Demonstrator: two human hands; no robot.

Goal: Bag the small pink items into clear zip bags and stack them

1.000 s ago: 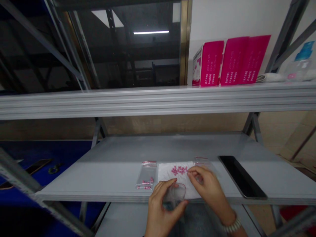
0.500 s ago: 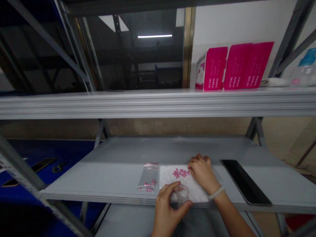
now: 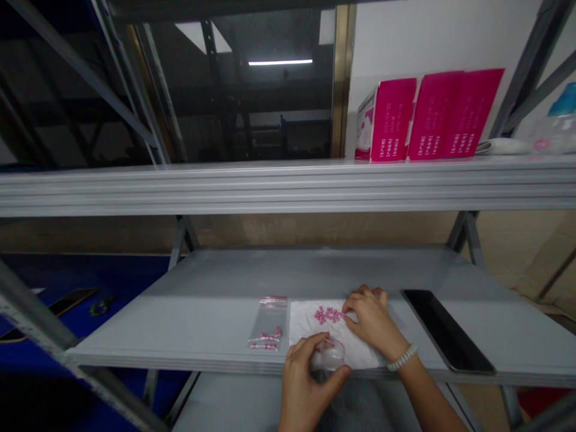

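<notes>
My left hand [image 3: 310,372] curls round a small clear plastic cup [image 3: 333,355], held near the shelf's front edge. Beyond it, a loose cluster of small pink beads [image 3: 329,315] lies on a white cloth or tissue [image 3: 310,330]. My right hand [image 3: 371,318] rests at the right end of that cluster, a pale bracelet on its wrist. Its thumb and forefinger are curved with a gap between them, and the nearest beads are at the fingertips. Left of the white sheet lies a clear zip bag [image 3: 270,324] with several pink pieces inside.
A dark flat tablet-like slab [image 3: 445,330] lies right of my right hand on the grey shelf [image 3: 202,312]. An upper shelf [image 3: 270,189] crosses in front, bearing pink boxes [image 3: 432,117] and a blue-topped bottle [image 3: 558,123]. Metal posts frame both sides.
My right thumb and forefinger have parted, and the hand has shifted slightly at the beads. My left hand keeps the cup in about the same place. The view has shifted slightly.
</notes>
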